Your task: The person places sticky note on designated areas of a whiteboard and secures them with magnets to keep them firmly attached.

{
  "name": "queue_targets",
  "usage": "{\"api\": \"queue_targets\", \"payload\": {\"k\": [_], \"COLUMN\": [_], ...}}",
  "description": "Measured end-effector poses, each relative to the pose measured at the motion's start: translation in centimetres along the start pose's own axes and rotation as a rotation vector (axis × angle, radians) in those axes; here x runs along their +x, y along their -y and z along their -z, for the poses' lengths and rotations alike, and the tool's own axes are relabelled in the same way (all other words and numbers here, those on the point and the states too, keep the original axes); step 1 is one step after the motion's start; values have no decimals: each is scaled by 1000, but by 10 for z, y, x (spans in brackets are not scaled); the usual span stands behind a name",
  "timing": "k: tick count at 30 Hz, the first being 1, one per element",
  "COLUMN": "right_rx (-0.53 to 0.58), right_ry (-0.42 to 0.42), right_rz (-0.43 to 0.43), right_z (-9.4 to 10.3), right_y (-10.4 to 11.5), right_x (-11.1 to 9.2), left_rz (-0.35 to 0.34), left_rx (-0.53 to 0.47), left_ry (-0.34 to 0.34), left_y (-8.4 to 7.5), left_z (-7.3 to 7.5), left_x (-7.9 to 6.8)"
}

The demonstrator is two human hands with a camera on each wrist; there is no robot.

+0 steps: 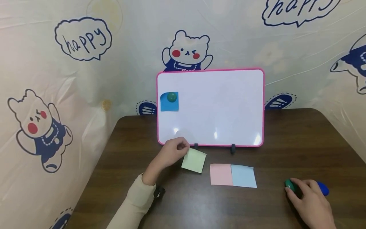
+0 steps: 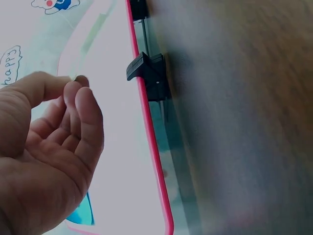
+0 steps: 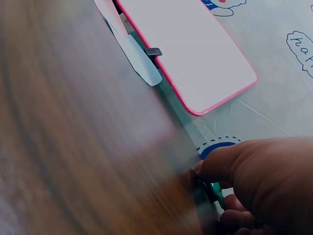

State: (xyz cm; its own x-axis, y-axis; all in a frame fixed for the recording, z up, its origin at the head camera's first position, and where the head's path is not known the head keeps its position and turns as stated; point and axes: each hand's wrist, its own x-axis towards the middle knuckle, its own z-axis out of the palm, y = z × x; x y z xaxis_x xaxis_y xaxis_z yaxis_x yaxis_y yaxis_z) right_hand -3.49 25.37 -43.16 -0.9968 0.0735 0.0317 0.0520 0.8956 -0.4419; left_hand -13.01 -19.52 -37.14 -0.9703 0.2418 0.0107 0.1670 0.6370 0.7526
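Observation:
My left hand (image 1: 174, 151) pinches a pale green sticky note (image 1: 194, 161) by its upper left corner, in front of the whiteboard's (image 1: 217, 105) lower edge. In the left wrist view, thumb and fingertips meet on the paper's edge. Over at the right of the table, my right hand (image 1: 310, 200) holds a green magnet (image 1: 290, 185) between thumb and fingers. A blue magnet (image 1: 323, 188) sticks out past that hand's far side, partly hidden. In the right wrist view, the green magnet (image 3: 216, 192) shows between the fingers.
Pink (image 1: 221, 174) and light blue (image 1: 244, 176) sticky notes lie side by side on the brown table (image 1: 200, 206). On the upright whiteboard, a round green magnet (image 1: 172, 97) sits over a darker blue note (image 1: 169, 106). Black clips (image 2: 146, 73) support the board's bottom edge. A printed cloth (image 1: 137, 38) hangs behind.

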Motion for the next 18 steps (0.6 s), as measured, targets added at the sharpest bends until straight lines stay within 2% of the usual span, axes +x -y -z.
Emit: {"api": "queue_targets", "payload": {"k": [6, 9, 15, 18], "right_rx": [-6, -2, 12, 13], "right_ry": [-18, -14, -22, -37], "right_rz": [14, 20, 42, 61], "right_z": [0, 1, 0, -1], "right_y": [-1, -2, -2, -2], "right_x": [0, -1, -2, -3], "left_rz": [-34, -29, -13, 6], "left_rx": [-76, -142, -268, -319], "left_ry": [-140, -197, -263, -284], "left_y": [0, 1, 0, -6], "left_z": [2, 3, 8, 11], "left_x": [6, 9, 14, 14]}}
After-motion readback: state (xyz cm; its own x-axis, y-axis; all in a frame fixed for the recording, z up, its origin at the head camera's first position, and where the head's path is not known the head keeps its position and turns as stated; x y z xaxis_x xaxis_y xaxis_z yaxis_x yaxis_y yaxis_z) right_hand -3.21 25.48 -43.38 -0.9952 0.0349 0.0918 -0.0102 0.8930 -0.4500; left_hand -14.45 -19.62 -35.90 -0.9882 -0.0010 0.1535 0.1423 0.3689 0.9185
